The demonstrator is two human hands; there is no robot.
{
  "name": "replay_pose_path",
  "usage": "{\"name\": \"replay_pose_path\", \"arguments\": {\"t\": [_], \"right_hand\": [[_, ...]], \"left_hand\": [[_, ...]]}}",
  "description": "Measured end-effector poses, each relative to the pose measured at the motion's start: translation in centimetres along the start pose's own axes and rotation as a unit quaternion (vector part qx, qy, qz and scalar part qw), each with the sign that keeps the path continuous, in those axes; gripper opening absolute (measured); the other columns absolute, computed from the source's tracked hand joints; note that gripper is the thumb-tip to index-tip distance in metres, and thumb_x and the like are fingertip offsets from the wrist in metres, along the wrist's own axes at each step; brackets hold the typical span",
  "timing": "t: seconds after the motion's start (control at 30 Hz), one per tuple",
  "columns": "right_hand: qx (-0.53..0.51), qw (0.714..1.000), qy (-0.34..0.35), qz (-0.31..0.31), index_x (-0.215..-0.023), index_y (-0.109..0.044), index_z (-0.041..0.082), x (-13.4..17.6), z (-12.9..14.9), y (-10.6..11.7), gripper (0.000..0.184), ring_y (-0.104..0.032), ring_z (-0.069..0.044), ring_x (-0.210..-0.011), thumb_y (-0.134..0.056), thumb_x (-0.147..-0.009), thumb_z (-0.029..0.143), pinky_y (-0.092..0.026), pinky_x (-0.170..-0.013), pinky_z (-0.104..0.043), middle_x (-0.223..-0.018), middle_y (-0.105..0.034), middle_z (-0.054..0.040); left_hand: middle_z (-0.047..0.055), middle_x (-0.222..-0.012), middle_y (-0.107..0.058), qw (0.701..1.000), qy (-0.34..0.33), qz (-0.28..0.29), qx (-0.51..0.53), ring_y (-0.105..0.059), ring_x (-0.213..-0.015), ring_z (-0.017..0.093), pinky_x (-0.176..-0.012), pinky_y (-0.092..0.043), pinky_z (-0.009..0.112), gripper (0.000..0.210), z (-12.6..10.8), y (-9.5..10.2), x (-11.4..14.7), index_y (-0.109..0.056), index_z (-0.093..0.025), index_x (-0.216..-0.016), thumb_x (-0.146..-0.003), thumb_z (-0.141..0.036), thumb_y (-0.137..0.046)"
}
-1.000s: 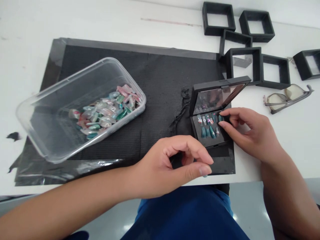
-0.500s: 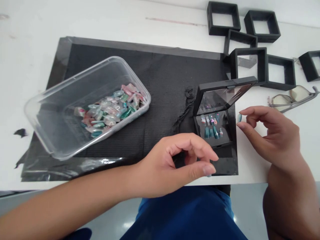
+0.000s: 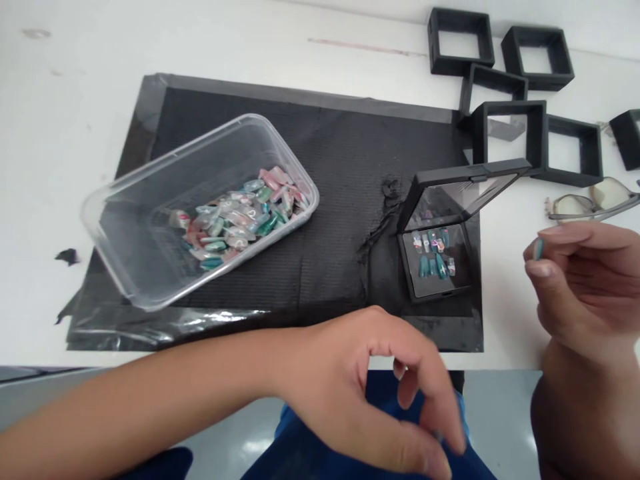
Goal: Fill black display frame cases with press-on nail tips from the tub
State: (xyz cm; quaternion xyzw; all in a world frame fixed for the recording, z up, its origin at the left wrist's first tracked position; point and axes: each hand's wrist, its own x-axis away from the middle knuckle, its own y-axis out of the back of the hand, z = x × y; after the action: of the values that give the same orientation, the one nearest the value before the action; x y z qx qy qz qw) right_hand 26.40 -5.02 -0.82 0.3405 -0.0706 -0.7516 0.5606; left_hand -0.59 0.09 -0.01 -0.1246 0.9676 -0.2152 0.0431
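My right hand (image 3: 590,287) pinches a small teal press-on nail (image 3: 538,249) between thumb and fingertips, to the right of the black mat. Below the mat's front edge, over my lap, is my left hand (image 3: 370,393), curled with thumb and finger close together. A tiny greyish piece shows between them, too small to name. Between the hands, on the mat, stands a black display case (image 3: 415,287) with its clear-windowed lid raised. Two rows of teal and decorated press-on nails (image 3: 434,257) lie inside it.
A clear plastic tub (image 3: 135,267) with many loose nails (image 3: 240,217) sits on the black mat (image 3: 340,153). Several black frames (image 3: 537,140) stand at the back right, near a pair of glasses (image 3: 575,208). The white table's front edge runs just below the mat.
My right hand has moved right, away from the case, with the nail in its pinch. My left hand has dropped toward my lap, off the case's front. The view has shifted slightly.
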Motion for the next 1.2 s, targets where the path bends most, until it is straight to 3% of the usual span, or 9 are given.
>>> {"name": "replay_pose_path", "arguments": {"t": [0.1,0.2,0.4,0.57,0.73,0.8,0.9,1.03,1.2], "right_hand": [[-0.042,0.999,0.012,0.017,-0.12,-0.081,0.041,-0.5,1.2,-0.4,0.037,-0.042,-0.019,-0.054,-0.076,-0.091,0.019,-0.037,-0.052,-0.044,-0.064,-0.045,0.0011],[-0.003,0.998,0.052,0.025,-0.121,-0.078,0.04,-1.9,3.6,-0.7,0.035,-0.047,-0.019,-0.059,-0.077,-0.092,0.021,-0.04,-0.054,-0.043,-0.069,-0.05,0.0005],[0.036,0.976,0.186,0.108,-0.107,-0.07,0.03,-7.6,9.1,-4.8,0.008,-0.055,-0.018,-0.069,-0.073,-0.101,0.036,-0.051,-0.065,-0.037,-0.077,-0.059,0.0018],[0.124,0.918,0.304,0.224,-0.128,-0.07,0.014,-12.8,10.6,-9.8,0.04,-0.061,-0.015,-0.081,-0.079,-0.094,0.035,-0.049,-0.066,-0.033,-0.096,-0.067,-0.0003],[0.078,0.934,0.273,0.217,-0.119,-0.077,0.024,-12.0,10.9,-5.5,0.028,-0.064,-0.017,-0.089,-0.081,-0.097,0.04,-0.054,-0.08,-0.035,-0.101,-0.073,-0.0028],[0.005,0.961,0.185,0.208,-0.127,-0.078,0.035,-9.8,10.5,-2.8,0.028,-0.065,-0.018,-0.083,-0.079,-0.099,0.038,-0.053,-0.074,-0.038,-0.098,-0.072,-0.0025],[-0.058,0.954,0.186,0.228,-0.136,-0.076,0.044,-6.5,9.8,-0.7,0.04,-0.064,-0.019,-0.074,-0.079,-0.096,0.051,-0.05,-0.058,-0.037,-0.088,-0.073,-0.0012],[-0.092,0.935,0.234,0.251,-0.138,-0.076,0.033,-4.2,9.1,-1.2,0.051,-0.057,-0.014,-0.062,-0.09,-0.089,0.037,-0.046,-0.05,-0.032,-0.083,-0.071,-0.0003],[-0.108,0.942,0.22,0.229,-0.123,-0.082,0.032,-3.9,7.8,-2.3,0.037,-0.057,-0.012,-0.064,-0.091,-0.087,0.029,-0.045,-0.052,-0.029,-0.084,-0.07,0.0004]], "left_hand": [[0.003,-0.077,-0.081,0.997,0.011,0.065,0.042,-0.074,-0.07,0.014,-0.066,-0.059,0.023,0.023,0.8,-0.1,0.1,-0.075,-0.023,-0.071,-0.085,-0.034,-0.09],[0.003,-0.076,-0.08,0.996,0.014,0.076,0.05,-0.073,-0.069,0.014,-0.066,-0.057,0.024,0.018,0.8,-0.1,0.3,-0.078,-0.023,-0.075,-0.082,-0.031,-0.093],[-0.001,-0.071,-0.076,0.989,-0.074,-0.078,0.101,-0.067,-0.063,0.009,-0.06,-0.052,0.017,0.027,-0.1,0.8,0.3,-0.074,-0.02,-0.075,-0.067,-0.005,-0.095],[-0.004,-0.07,-0.075,0.949,-0.228,-0.083,0.202,-0.069,-0.059,0.005,-0.057,-0.053,0.011,0.052,-0.8,1.2,0.0,-0.04,-0.017,-0.064,-0.079,-0.005,-0.088],[-0.005,-0.072,-0.076,0.931,-0.301,-0.1,0.182,-0.067,-0.056,0.003,-0.054,-0.054,0.01,0.065,-1.7,1.0,0.2,-0.024,-0.017,-0.065,-0.087,-0.01,-0.085],[-0.005,-0.073,-0.077,0.933,-0.303,-0.087,0.176,-0.069,-0.059,0.004,-0.055,-0.054,0.009,0.062,-1.8,0.9,0.3,-0.025,-0.017,-0.066,-0.088,-0.006,-0.082],[-0.004,-0.073,-0.077,0.943,-0.272,-0.069,0.181,-0.073,-0.064,0.006,-0.061,-0.058,0.012,0.057,-1.5,0.7,0.3,-0.028,-0.017,-0.067,-0.088,-0.001,-0.078],[-0.002,-0.077,-0.079,0.949,-0.249,-0.077,0.177,-0.076,-0.069,0.007,-0.064,-0.059,0.012,0.053,-1.0,0.6,0.2,-0.031,-0.018,-0.069,-0.089,-0.001,-0.077],[-0.003,-0.076,-0.08,0.956,-0.23,-0.123,0.138,-0.076,-0.069,0.005,-0.064,-0.058,0.01,0.052,-0.6,0.7,-0.2,-0.036,-0.017,-0.068,-0.088,-0.003,-0.082]]}}
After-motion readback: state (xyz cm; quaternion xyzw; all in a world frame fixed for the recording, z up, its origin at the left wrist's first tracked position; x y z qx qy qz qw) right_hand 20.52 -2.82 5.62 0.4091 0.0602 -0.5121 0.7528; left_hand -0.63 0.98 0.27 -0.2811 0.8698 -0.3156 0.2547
